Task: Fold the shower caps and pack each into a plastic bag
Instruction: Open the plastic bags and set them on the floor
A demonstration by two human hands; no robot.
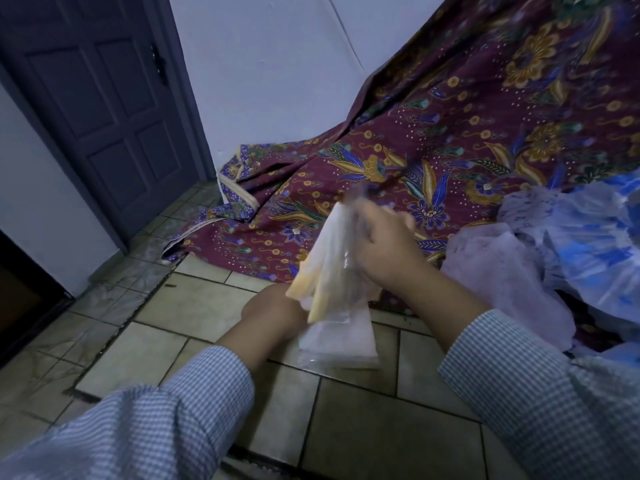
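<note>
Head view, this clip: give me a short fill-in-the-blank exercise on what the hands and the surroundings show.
1. The right hand pushes a folded yellow-and-white shower cap into a clear plastic ____.
2. The left hand grips the plastic bag from the ____ side.
3. Both sleeves show a blue-and-white ____ pattern.
4. The floor is covered with ____.

Missing words: bag; left; checked; tiles

Maroon floral batik cloth (pixel 450 133), pale yellow-and-white shower cap (pixel 329 258), blue-checked sleeves (pixel 194 393), grey-blue door (pixel 104 98).
</note>
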